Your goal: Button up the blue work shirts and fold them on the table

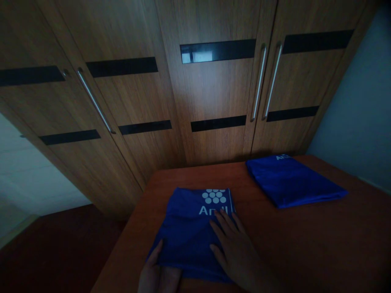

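The left hand [157,272] has its grip closed over the near-left corner of the folded blue cloth [186,232], thumb on top and the other fingers tucked beneath. The right hand [235,246] is open and holds nothing; its loosely spread fingers press flat on the cloth's right side, fingertips over the white lettering. The cloth lies near the table's left edge, short of the far edge. It is smooth fabric in a roughly four-sided shape, softly wrinkled, with a cluster of white dots printed at its far-right corner. A second blue bundle [293,183], also folded flat with pale lettering, lies against the far edge, towards the far-right corner. The table [128,244] has a reddish-brown, wood-like top with rounded far corners. Behind it stands a wood-grained wardrobe [210,91] with glossy dark strips and slim metal handles [259,81].
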`<action>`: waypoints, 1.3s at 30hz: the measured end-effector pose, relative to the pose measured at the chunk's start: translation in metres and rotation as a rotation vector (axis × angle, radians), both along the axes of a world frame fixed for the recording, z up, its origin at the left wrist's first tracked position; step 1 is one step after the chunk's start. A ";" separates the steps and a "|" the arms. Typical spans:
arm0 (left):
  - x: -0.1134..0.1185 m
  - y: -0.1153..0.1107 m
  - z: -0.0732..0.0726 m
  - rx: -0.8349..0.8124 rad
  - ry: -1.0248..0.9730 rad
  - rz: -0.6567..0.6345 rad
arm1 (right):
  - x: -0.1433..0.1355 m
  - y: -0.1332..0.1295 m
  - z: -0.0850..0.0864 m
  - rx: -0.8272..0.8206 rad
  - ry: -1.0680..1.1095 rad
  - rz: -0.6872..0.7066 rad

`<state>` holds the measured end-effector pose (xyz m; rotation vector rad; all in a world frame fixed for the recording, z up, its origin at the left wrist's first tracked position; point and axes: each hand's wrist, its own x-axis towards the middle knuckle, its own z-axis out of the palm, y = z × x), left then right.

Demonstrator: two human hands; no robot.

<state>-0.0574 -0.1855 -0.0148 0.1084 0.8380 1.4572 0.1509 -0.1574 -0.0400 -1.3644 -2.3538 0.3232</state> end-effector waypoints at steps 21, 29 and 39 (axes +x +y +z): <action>-0.013 0.113 -0.013 0.558 2.314 -0.489 | 0.002 0.059 -0.001 0.125 -0.085 -0.178; -0.014 0.108 -0.019 0.556 2.308 -0.473 | 0.005 0.059 -0.006 0.110 -0.094 -0.148; -0.041 0.074 0.002 0.154 1.478 -0.232 | 0.015 0.046 -0.004 0.155 -0.072 -0.101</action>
